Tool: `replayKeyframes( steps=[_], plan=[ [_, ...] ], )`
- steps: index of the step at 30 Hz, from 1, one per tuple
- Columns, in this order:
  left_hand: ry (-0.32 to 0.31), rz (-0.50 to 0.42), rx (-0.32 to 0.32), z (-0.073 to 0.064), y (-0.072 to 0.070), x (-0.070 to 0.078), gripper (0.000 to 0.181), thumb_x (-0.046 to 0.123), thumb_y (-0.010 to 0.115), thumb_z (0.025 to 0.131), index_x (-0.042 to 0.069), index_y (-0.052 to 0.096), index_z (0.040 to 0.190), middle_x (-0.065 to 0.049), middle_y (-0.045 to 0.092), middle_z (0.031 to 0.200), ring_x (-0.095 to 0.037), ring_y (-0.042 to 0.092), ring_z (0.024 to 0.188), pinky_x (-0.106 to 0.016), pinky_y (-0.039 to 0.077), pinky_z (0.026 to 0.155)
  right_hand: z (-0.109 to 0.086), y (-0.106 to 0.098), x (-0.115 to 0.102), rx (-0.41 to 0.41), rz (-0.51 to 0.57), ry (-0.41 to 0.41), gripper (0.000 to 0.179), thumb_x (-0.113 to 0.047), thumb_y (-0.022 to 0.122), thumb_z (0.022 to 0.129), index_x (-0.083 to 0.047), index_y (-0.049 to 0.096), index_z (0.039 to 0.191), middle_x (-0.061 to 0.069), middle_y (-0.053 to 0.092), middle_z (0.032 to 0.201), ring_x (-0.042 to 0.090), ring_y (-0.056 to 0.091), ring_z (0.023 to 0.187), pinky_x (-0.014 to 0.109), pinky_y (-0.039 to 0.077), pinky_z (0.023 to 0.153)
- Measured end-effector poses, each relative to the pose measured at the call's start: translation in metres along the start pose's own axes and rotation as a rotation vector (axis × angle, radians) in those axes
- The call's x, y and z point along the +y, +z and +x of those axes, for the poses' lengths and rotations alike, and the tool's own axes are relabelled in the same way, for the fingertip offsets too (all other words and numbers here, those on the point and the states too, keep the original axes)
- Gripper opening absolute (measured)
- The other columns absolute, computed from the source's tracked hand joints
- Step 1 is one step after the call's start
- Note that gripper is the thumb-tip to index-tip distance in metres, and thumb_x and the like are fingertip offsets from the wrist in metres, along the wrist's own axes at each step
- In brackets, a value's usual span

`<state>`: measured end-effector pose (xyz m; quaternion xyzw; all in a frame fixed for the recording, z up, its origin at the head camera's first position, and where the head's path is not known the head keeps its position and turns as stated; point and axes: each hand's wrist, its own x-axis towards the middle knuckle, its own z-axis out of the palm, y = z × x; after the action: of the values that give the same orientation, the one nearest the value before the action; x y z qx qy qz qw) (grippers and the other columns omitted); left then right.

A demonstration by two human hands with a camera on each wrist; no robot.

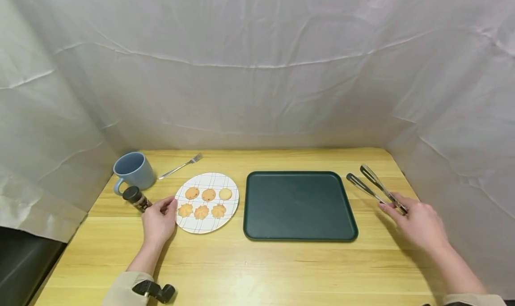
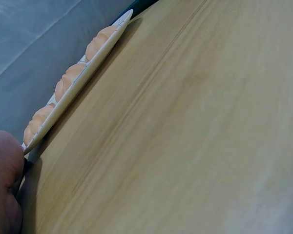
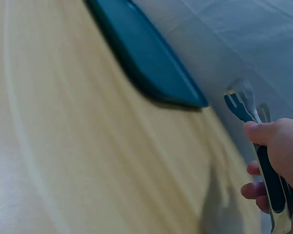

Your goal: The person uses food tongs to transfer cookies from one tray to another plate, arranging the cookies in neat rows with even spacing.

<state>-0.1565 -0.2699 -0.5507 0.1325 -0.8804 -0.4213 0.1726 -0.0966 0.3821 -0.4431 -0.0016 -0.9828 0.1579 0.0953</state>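
Note:
My left hand pinches the left rim of a white plate with a grid pattern. On it lie several cookies in two rows: round ones at the back, flower-shaped ones in front. The left wrist view catches the plate edge-on, with part of my left hand at its near end. At the right, my right hand holds metal serving tongs above the table, their two arms spread and pointing to the back left. The right wrist view shows fingers wrapped around the tongs.
A dark green tray lies between the plate and the tongs. Left of the plate are a blue mug, a dark-capped jar close by my left hand, and a fork. Pale cloth hangs behind the wooden table.

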Motion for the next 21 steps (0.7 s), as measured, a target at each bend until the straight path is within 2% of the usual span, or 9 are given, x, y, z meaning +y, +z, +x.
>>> replayKeyframes(
  steps=[3,6,14,21],
  plan=[
    [0.002,-0.002,0.000,0.000,0.000,0.000,0.027,0.019,0.067,0.105,0.001,0.078,0.122,-0.015,0.078,0.101,-0.023,0.070,0.088,-0.012,0.045,0.068,-0.002,0.010,0.005,0.021,-0.005,0.020,0.064,-0.051,0.069,0.101,-0.001,0.064,0.142,0.033,0.070,0.117,0.063,0.063,0.100,0.070,0.046,0.067],
    [0.004,-0.004,0.000,0.000,0.000,0.000,0.027,0.019,0.068,0.105,0.001,0.078,0.122,-0.015,0.078,0.101,-0.023,0.070,0.087,-0.012,0.045,0.068,-0.003,0.018,0.009,0.050,-0.015,0.023,0.062,-0.048,0.069,0.102,0.002,0.065,0.140,0.037,0.066,0.122,0.066,0.059,0.103,0.074,0.044,0.072],
    [0.010,-0.010,0.008,0.000,-0.001,-0.002,0.026,0.018,0.069,0.104,0.001,0.079,0.120,-0.014,0.078,0.098,-0.022,0.069,0.086,-0.012,0.045,0.067,-0.008,0.032,0.011,0.091,-0.061,0.022,0.058,-0.045,0.070,0.102,0.006,0.067,0.131,0.035,0.067,0.110,0.066,0.060,0.096,0.073,0.045,0.072],
    [0.009,-0.013,0.002,0.001,0.000,-0.002,0.026,0.019,0.069,0.104,0.002,0.079,0.121,-0.014,0.078,0.100,-0.022,0.069,0.086,-0.012,0.045,0.068,-0.011,0.041,0.009,0.147,0.007,0.006,0.045,-0.035,0.075,0.100,0.004,0.070,0.123,0.028,0.066,0.088,0.056,0.064,0.078,0.068,0.047,0.063]
  ],
)
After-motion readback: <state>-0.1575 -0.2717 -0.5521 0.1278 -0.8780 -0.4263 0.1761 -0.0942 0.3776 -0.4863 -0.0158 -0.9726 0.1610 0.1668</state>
